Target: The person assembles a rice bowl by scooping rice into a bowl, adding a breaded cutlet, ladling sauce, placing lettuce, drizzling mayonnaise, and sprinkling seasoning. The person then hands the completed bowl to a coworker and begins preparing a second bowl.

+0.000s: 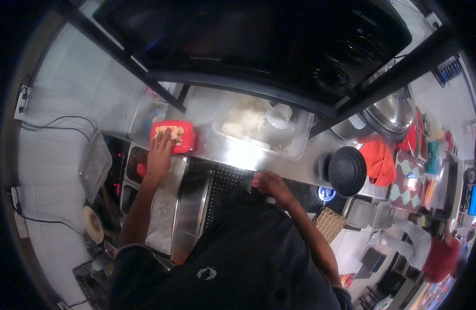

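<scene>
My left hand [162, 148] lies over a red square plastic container [188, 138] on the steel counter. Its fingers stretch out onto light brown food pieces [172, 132] inside, and I cannot see anything gripped by them. Close to my body, at the counter's front edge, my right hand [272, 187] is closed. A small pinkish-red thing [256, 179] shows at its fingers, too small to name. Beyond the hands stands a clear plastic tub [297, 150] holding white, rice-like food [245, 124] and a white scoop [278, 115].
A black oven [248, 41] sits on a dark metal shelf frame [238, 87] above the counter. To the right are a black pan [347, 171], an orange cloth [378, 163] and a large steel pot [390, 113]. Steel trays [192, 206] lie below left. A person in red [438, 258] stands far right.
</scene>
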### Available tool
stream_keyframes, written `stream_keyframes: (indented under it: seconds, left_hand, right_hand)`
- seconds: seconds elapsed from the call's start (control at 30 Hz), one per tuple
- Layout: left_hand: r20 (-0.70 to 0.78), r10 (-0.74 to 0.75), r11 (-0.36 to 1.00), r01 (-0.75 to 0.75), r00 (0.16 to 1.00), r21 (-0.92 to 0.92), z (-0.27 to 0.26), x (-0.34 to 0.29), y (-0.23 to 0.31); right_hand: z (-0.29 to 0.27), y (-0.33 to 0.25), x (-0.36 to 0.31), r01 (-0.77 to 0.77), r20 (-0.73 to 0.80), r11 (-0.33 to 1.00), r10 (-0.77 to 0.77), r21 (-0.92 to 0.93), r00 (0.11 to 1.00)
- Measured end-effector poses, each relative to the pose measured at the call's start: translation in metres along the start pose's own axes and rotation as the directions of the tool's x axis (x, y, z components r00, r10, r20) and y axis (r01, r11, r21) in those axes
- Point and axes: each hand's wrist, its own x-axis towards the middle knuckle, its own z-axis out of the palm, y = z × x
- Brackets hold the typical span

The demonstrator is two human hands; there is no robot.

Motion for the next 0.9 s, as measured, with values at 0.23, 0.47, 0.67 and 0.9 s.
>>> stream_keyframes:
  seconds: [0.23, 0.47, 0.67, 0.9]
  left_hand:
    - [0.108, 0.072, 0.990, -0.059, 0.992, -0.127, -0.011, -0.003, -0.014]
    - [0.177, 0.190, 0.977, -0.168, 0.966, -0.129, -0.054, 0.012, 0.000]
    - [-0.103, 0.329, 0.876, -0.344, 0.939, -0.338, -0.104, 0.070, 0.113]
    - [-0.043, 0.491, 0.863, -0.493, 0.870, -0.113, -0.024, 0.222, 0.233]
  right_hand:
    - [-0.015, 0.002, -0.010, 0.110, -0.066, 0.993, -0.108, 0.031, 0.992]
    - [-0.032, 0.010, -0.028, 0.189, -0.275, 0.959, -0.127, 0.210, 0.953]
    - [-0.031, -0.004, -0.033, 0.249, -0.382, 0.932, -0.135, 0.265, 0.914]
    - [-0.022, -0.028, -0.038, 0.316, -0.420, 0.927, -0.211, 0.200, 0.883]
